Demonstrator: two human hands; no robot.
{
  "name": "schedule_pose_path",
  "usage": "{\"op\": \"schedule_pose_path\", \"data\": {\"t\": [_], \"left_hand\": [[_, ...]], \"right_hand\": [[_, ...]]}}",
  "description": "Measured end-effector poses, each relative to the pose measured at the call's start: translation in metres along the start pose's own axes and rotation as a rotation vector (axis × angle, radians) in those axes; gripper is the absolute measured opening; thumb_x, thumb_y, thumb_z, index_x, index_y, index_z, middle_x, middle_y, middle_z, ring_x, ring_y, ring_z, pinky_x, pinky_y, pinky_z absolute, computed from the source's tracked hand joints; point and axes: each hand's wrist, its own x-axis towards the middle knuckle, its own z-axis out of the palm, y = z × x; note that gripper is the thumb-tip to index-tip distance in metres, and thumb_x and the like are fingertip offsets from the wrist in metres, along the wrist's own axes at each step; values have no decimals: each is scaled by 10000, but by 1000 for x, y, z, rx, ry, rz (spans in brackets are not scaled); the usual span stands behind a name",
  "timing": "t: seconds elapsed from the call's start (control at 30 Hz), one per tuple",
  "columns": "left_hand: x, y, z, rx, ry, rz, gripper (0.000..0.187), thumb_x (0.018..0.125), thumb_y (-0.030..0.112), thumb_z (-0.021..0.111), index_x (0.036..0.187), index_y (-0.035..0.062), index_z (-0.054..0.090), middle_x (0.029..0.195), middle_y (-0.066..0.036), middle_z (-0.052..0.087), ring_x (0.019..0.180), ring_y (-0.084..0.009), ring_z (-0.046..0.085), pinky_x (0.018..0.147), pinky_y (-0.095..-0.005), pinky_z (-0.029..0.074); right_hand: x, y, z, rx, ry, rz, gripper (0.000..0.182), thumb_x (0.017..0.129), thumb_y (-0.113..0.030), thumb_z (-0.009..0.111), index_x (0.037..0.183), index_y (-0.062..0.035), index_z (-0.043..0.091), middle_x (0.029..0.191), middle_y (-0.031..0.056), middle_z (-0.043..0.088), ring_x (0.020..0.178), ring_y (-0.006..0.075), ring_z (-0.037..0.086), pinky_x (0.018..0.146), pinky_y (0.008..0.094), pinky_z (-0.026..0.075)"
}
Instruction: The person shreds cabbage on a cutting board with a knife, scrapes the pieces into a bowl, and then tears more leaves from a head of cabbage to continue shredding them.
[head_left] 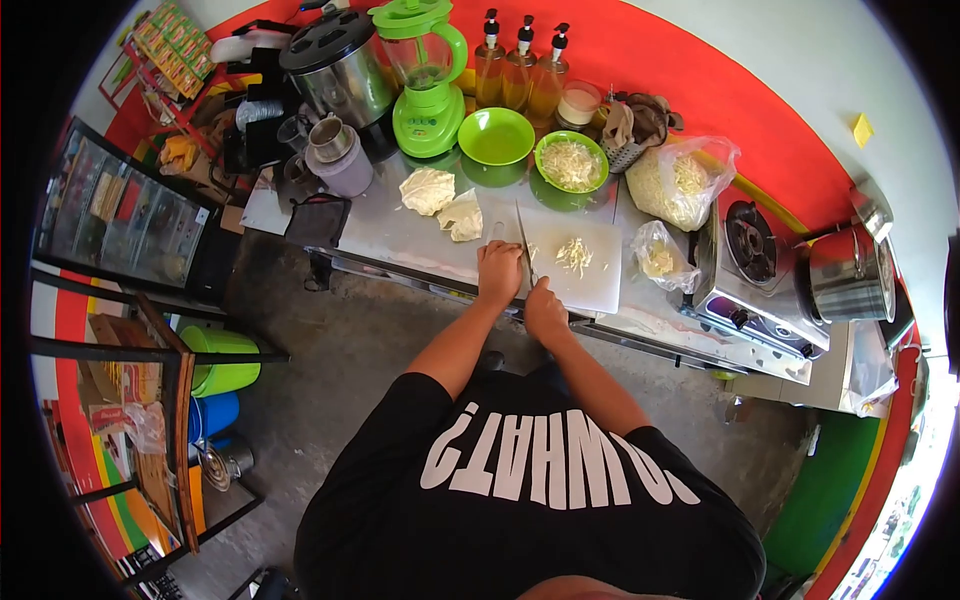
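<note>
My right hand (546, 310) is closed round the handle of a kitchen knife (522, 232), whose blade points away from me over a white cutting board (598, 290). Just left of the blade, my left hand (498, 270) has its fingers curled down on the board; what lies under them is hidden. Pale shreds, apparently cabbage (575, 256), form a small pile right of the knife. Two cabbage-like leaf pieces (427, 190) rest on the steel counter beyond my left hand. Behind the board, a green bowl (571, 162) holds more shreds.
Another green bowl (497, 136), a green blender (427, 115) and several pump bottles (520, 75) line the back. Bags of pale shreds (680, 190) stand right, beside a gas stove (752, 245). A grey container (342, 165) and black pouch (318, 220) sit left.
</note>
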Motion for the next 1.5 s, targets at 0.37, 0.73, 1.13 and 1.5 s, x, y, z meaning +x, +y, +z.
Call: {"op": "schedule_pose_path", "data": {"t": [0.37, 0.73, 1.13, 1.5], "left_hand": [[-11, -8, -1, -179, 74, 69, 190, 899, 27, 611, 1079, 38, 671, 1139, -99, 683, 1100, -349, 586, 964, -453, 443], [5, -25, -14, -215, 8, 157, 223, 880, 11, 619, 1097, 33, 668, 1149, -112, 681, 1092, -357, 585, 973, -455, 449], [20, -25, -8, -161, -59, 179, 156, 816, 24, 677, 965, 56, 645, 1090, -89, 655, 1037, -347, 574, 921, -444, 468], [41, -15, -2, -237, -199, 330, 112, 832, 44, 647, 941, 38, 626, 1032, -87, 634, 981, -335, 566, 867, -436, 485]], "right_hand": [[1, -6, 9, 82, 25, 31, 281, 1041, -242, 467, 1163, 8, 427, 1088, 329, 678, 1056, 493, 662, 927, 560, 509], [-10, 1, 7, 123, 97, 30, 317, 1031, -280, 502, 1156, -1, 418, 1018, 330, 686, 983, 515, 672, 871, 579, 528], [-35, 46, 2, 171, 285, 223, 338, 1022, -326, 519, 1146, -17, 460, 940, 320, 691, 889, 522, 674, 805, 604, 525], [-45, 11, -1, 159, 304, 53, 315, 1052, -338, 458, 1088, -25, 472, 756, 280, 682, 704, 487, 679, 654, 578, 542]]}}
